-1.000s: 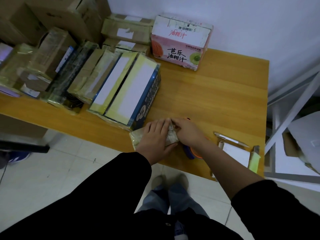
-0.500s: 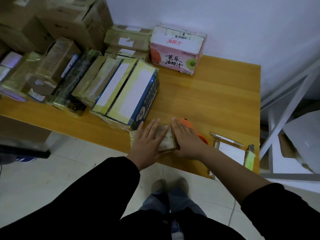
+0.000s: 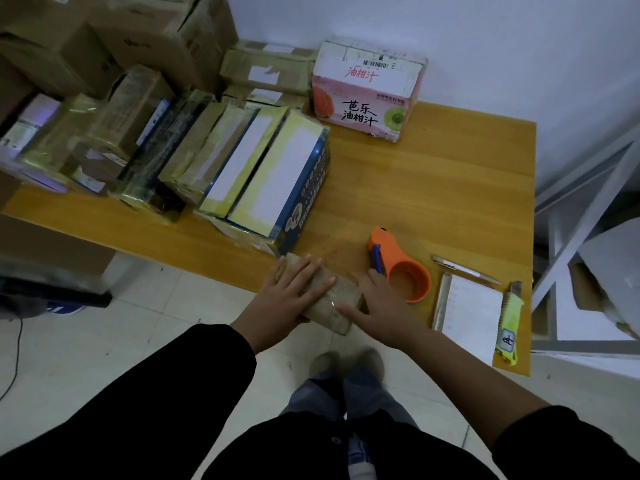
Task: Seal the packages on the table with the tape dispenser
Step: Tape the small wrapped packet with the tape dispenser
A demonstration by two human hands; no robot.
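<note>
**While both hands press it flat, the package (image 3: 330, 301) lies at the table's (image 3: 433, 188) near edge**

As the left hand (image 3: 291, 296) rests palm-down on the package, its fingers lie straight and a little spread across the top. The right hand (image 3: 381, 313) is flat too, with straight fingers against the package's right end and the thumb reaching over the near corner. Neither hand curls round anything.

The package is small, brownish and glossy with tape. It lies slantwise between the two hands, and its near end seems to jut past the table edge.

Just right of the right hand, the orange tape dispenser (image 3: 398, 268) sits on the table, with no hand holding it. Further right come a pen (image 3: 464, 270), a white notepad (image 3: 471, 317) and a yellow-green knife (image 3: 509, 327), side by side.

Just behind the left hand stands a blue box (image 3: 304, 206), the nearest of a row of taped packages (image 3: 194, 157) that leans off to the left. A pink box (image 3: 367, 95) with handwritten characters stands at the table's far side by the wall. Brown cartons (image 3: 138, 32) are stacked in the far left corner. A white metal rack (image 3: 588, 188) stands right of the table.
</note>
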